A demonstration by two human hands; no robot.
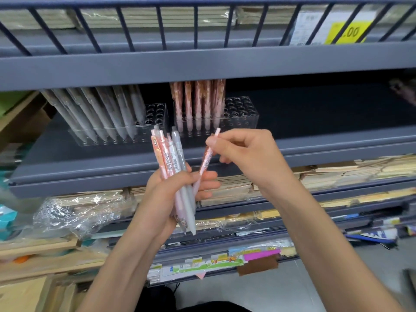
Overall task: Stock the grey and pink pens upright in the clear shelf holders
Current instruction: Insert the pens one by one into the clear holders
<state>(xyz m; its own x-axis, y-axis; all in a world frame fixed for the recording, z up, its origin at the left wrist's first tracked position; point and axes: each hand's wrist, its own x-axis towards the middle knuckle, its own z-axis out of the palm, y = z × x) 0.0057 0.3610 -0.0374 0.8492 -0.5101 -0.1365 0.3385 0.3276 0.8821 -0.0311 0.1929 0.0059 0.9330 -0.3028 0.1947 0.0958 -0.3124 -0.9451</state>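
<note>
My left hand [171, 190] grips a bundle of grey and pink pens [174, 167], held upright below the middle shelf. My right hand [245, 149] pinches a single pink pen [208, 157] near its top; its lower end still touches the bundle. On the shelf stand two clear holders. The left holder [157, 119] carries several grey pens [108, 111] leaning left, with free holes at its right end. The right holder [242, 113] carries several pink pens [198, 102] upright at its left end, with free holes to the right.
A dark grey shelf edge [315, 152] runs just behind my hands. Above is a railed shelf with a yellow price tag [346, 32]. Below lie stacked paper goods [360, 172] and crumpled plastic wrap [74, 212]. Cardboard boxes [27, 266] stand at the lower left.
</note>
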